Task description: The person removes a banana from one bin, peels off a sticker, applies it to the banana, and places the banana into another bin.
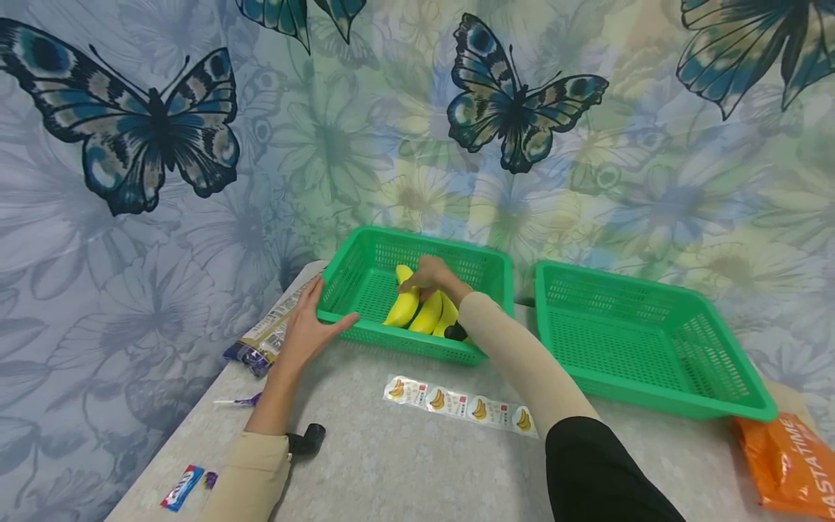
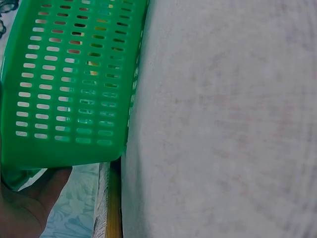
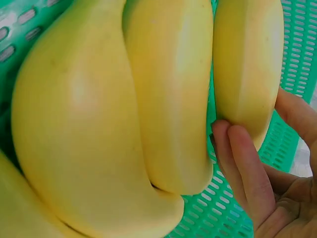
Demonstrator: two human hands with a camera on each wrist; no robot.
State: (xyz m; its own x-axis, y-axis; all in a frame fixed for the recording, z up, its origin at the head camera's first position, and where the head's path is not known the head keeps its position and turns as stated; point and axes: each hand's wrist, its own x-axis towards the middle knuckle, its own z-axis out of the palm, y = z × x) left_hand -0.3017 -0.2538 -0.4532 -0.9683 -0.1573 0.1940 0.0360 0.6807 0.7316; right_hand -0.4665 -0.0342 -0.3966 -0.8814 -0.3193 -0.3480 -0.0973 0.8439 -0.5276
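Observation:
Several yellow bananas (image 1: 427, 313) lie side by side in the left green basket (image 1: 398, 335). My right hand (image 1: 433, 275) reaches into it from above. In the right wrist view that hand pinches the outermost banana (image 3: 247, 64), thumb on one side and fingers (image 3: 250, 173) on the other. The banana stands a little apart from its neighbours. My left hand (image 1: 306, 326) holds the same basket at its near left corner, thumb over the front rim and fingers along the left side. The left wrist view shows fingers (image 2: 52, 186) beside the basket's outer wall (image 2: 74, 148).
A second green basket (image 1: 646, 391) stands to the right, with an orange bag (image 1: 792, 464) beside it. A strip of banana stickers (image 1: 459, 404) lies in front. At left are a bag (image 1: 274, 326), a purple-wrapped lollipop (image 1: 248, 400) and a small blue-and-red packet (image 1: 183, 487).

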